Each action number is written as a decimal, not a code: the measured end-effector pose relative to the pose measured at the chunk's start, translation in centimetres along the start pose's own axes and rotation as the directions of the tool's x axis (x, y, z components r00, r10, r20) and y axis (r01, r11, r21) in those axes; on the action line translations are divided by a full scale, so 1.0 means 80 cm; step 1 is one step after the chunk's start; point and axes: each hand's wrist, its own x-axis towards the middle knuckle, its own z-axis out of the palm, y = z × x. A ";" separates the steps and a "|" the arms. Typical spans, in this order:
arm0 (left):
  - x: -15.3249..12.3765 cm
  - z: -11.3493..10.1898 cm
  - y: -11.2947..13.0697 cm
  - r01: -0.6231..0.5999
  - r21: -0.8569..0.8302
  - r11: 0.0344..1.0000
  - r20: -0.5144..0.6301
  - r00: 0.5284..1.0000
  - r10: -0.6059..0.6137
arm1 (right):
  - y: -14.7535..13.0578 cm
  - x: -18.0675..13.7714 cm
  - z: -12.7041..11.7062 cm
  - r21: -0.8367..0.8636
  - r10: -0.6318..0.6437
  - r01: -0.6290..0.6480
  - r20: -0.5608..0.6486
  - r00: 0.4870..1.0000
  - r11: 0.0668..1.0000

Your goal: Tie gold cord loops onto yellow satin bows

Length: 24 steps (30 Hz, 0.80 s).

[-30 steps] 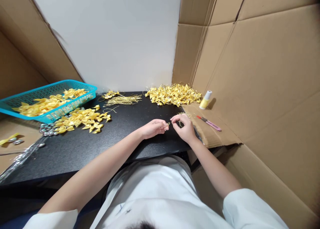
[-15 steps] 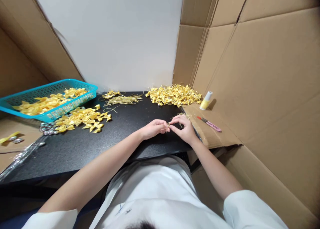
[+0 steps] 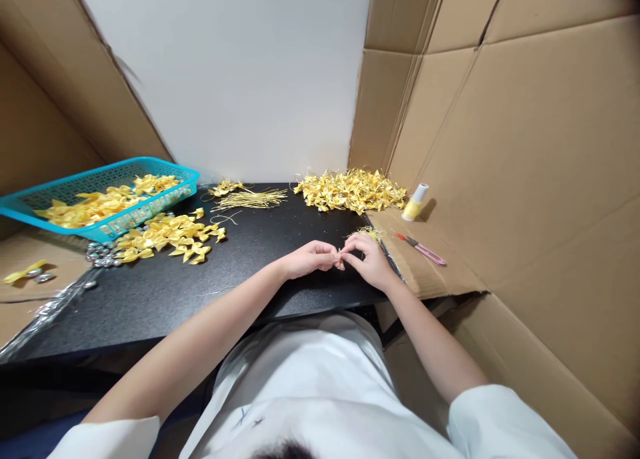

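Over the front of the black table, my left hand pinches a small yellow piece that looks like a ribbon bow, mostly hidden by the fingertips. My right hand meets it from the other side, thumb and forefinger closed at the same piece. Fine yellow thread clippings lie just behind the right hand. Farther back is a heap of yellow bows with cords. A bundle of cut gold cords lies to its left, and loose yellow bows are spread left of my hands.
A blue basket of yellow bows stands at the left. Silver beads lie before it. On cardboard at the right are pink-handled thread snips and a white-and-yellow bottle. Cardboard walls rise on both sides.
The fingertips of both hands have drawn closer together around the small yellow piece, which shows less now. The whole view has shifted slightly; the things on the table are unmoved.
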 end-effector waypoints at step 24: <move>0.003 -0.004 0.001 0.006 0.037 0.999 -0.227 0.974 0.002 | 0.010 0.000 -0.002 -0.074 0.113 -0.134 -0.239 0.964 0.988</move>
